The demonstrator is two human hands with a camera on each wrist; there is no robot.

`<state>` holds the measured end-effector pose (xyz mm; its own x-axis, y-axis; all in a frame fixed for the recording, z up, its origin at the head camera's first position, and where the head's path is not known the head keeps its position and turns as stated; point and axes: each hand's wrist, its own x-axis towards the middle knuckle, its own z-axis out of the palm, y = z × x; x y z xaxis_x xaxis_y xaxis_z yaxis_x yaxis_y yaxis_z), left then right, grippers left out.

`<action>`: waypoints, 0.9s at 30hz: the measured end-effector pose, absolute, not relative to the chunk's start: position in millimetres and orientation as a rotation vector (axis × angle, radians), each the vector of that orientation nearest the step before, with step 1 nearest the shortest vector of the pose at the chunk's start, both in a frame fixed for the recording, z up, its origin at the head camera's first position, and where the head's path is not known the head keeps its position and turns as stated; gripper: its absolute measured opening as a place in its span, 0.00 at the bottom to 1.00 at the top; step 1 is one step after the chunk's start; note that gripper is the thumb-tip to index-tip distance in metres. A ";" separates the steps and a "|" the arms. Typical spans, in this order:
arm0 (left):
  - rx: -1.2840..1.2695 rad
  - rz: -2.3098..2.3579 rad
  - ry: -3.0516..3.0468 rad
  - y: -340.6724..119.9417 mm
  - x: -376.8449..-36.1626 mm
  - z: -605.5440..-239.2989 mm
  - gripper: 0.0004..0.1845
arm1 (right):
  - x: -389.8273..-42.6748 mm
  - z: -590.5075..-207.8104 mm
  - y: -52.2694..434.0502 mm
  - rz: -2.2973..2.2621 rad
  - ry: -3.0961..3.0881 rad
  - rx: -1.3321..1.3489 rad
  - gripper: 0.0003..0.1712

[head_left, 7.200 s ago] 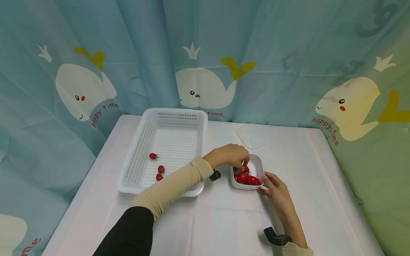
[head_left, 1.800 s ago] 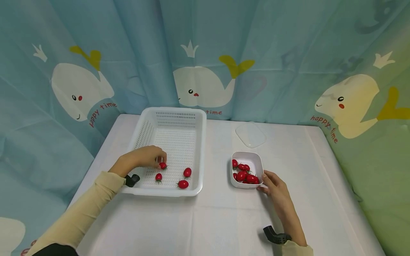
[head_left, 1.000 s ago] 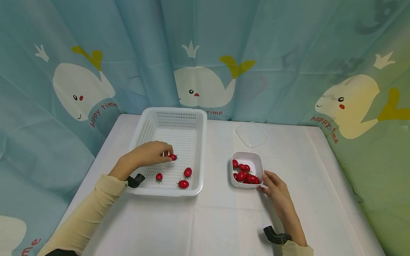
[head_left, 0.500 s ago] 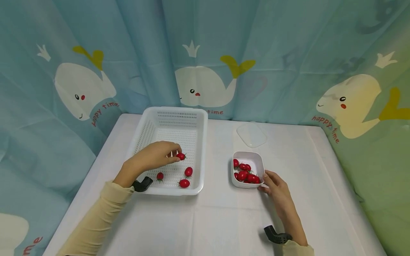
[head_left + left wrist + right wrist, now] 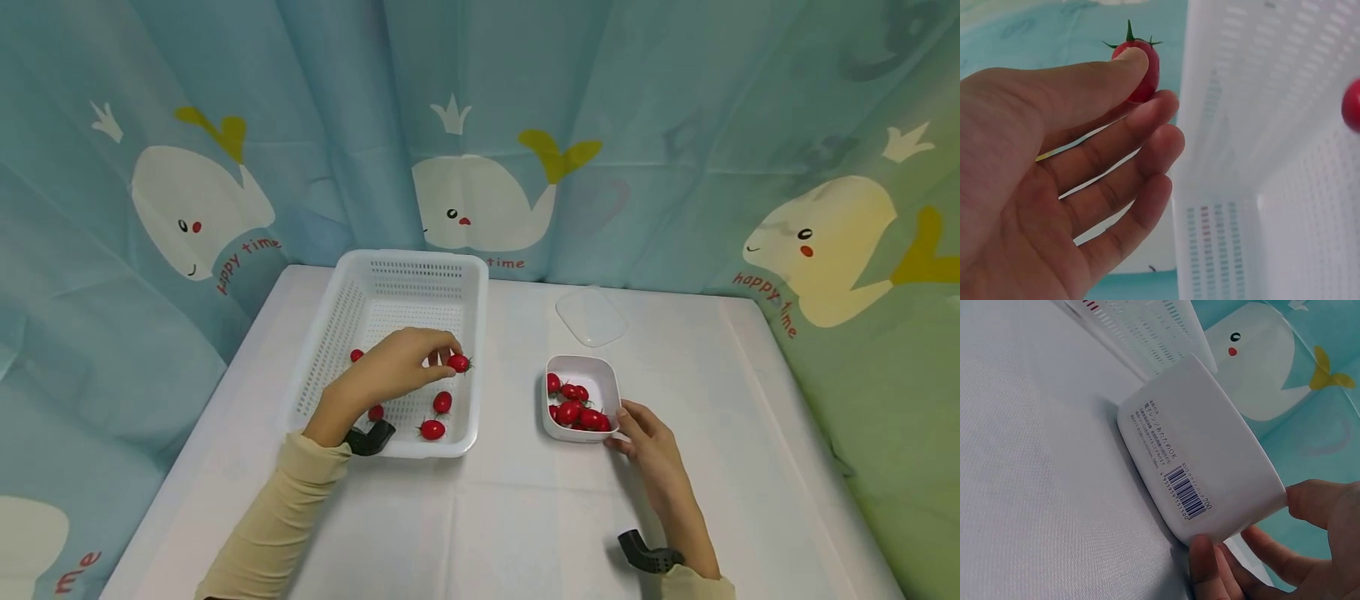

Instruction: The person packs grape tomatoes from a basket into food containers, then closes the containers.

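Pinched tomato: a small red oval cherry tomato with a green stem (image 5: 458,363), over the white rectangular perforated plastic basket (image 5: 412,254), close to the wall facing the box; its height against the rim is hard to judge.
Left hand (image 5: 401,365): pinches that tomato between thumb and fingers by its smooth side, stem end pointing away; the remaining fingers curve loosely.
Right hand (image 5: 651,442): holds the near right corner of the small white square plastic box (image 5: 602,382), thumb and fingers on its outer wall.
Tomato handling: probably light, firm but bruisable, slick-skinned; a gentle grip round the middle should suit, sparing the stem.
Box handling: likely light and stiff, easily nudged, so the corner hold should steady it.
Basket edge: the raised rim beside the held tomato asks for lift.
Open room: a strip of white tablecloth (image 5: 510,500) separates basket and box; the box top is uncovered, its tomatoes (image 5: 568,412) heaped nearside and left.
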<state>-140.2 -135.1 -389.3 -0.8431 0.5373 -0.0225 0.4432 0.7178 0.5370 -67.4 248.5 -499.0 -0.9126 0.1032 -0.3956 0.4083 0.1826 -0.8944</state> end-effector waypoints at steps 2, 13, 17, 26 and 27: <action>0.808 0.824 2.741 -130.0 -139.7 -389.5 0.11 | -67.4 -499.0 248.4 -1.801 2.211 0.487 0.33; 0.797 1.008 2.752 -107.1 -133.3 -389.9 0.10 | -67.4 -498.7 248.2 -1.801 2.203 0.495 0.32; 0.765 1.087 2.768 -96.7 -131.8 -391.4 0.10 | -67.5 -499.0 248.5 -1.795 2.204 0.491 0.32; 0.712 1.250 2.737 -66.5 -125.2 -400.9 0.11 | -68.1 -501.4 249.4 -1.822 2.192 0.486 0.32; 0.707 1.263 2.737 -63.2 -124.1 -401.4 0.11 | -68.0 -501.5 249.4 -1.826 2.192 0.484 0.32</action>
